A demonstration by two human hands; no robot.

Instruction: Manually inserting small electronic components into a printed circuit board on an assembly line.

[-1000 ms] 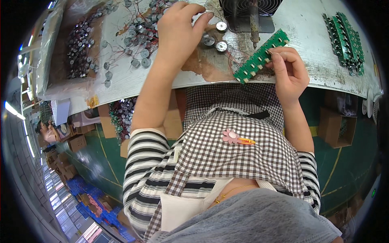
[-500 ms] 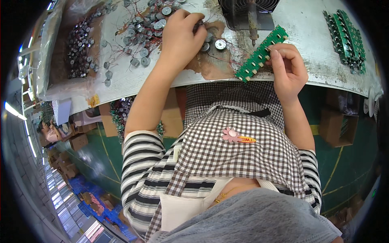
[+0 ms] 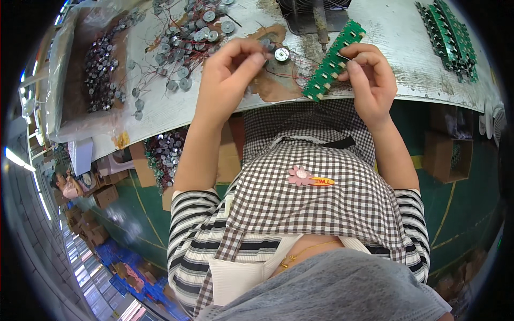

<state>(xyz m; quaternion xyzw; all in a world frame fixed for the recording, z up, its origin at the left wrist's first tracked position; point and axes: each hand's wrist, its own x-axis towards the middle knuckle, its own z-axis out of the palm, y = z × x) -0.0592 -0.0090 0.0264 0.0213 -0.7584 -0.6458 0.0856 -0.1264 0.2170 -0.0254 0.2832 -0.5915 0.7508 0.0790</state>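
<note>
The right hand (image 3: 372,80) is curled nearly closed, gripping the long green circuit board (image 3: 333,63) by its right-hand edge; a thin pale strand shows at the thumb and forefinger tips, too small to name. The board lies just left of those fingertips, slanting from beyond them to the near left. It is a narrow, bright green strip with small cream-white connectors spaced along its length and dark parts between them.

The left hand (image 3: 227,80) is half curled, thumb and forefinger brought close together; whether they pinch anything cannot be told. Just right of its fingertips sits a round silver motor (image 3: 281,54) with a dark centre, and thin red wires (image 3: 294,76) run between it and the board. Beyond and left of that hand spreads a pile of small wired motors (image 3: 184,45). Ahead of the right hand's fingertips stands a soldering iron (image 3: 320,27).
</note>
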